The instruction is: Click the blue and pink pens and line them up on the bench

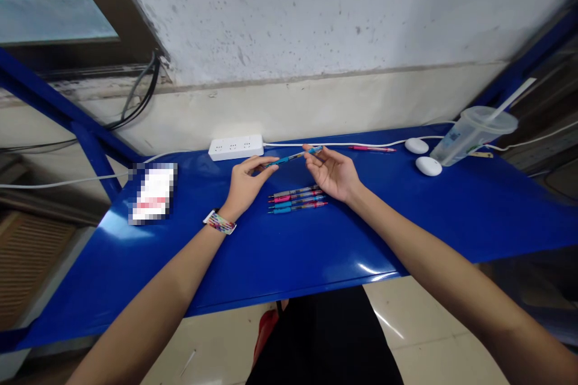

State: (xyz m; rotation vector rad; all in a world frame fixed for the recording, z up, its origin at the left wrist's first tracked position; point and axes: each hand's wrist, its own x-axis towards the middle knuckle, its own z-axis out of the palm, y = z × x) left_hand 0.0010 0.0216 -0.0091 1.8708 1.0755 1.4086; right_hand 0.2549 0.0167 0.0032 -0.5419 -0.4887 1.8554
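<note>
A blue pen (pixel 285 160) is held above the table, tilted slightly up toward the right. My left hand (pixel 247 183) pinches its left end between thumb and fingers. At its other end, my right hand (pixel 333 173) has its palm turned up and its curled fingers against the barrel. Below the hands, several pens (pixel 297 199) with grey, pink and blue parts lie side by side in a row. A pink pen (pixel 372 148) lies apart near the table's back edge, right of my right hand.
On the blue table (pixel 289 258), a white power strip (pixel 235 147) sits against the wall. A plastic cup (pixel 469 135) with a straw and two white rounded objects (pixel 428 166) stand at the right. A blurred-out white item (pixel 153 194) lies left. White cables run along the back.
</note>
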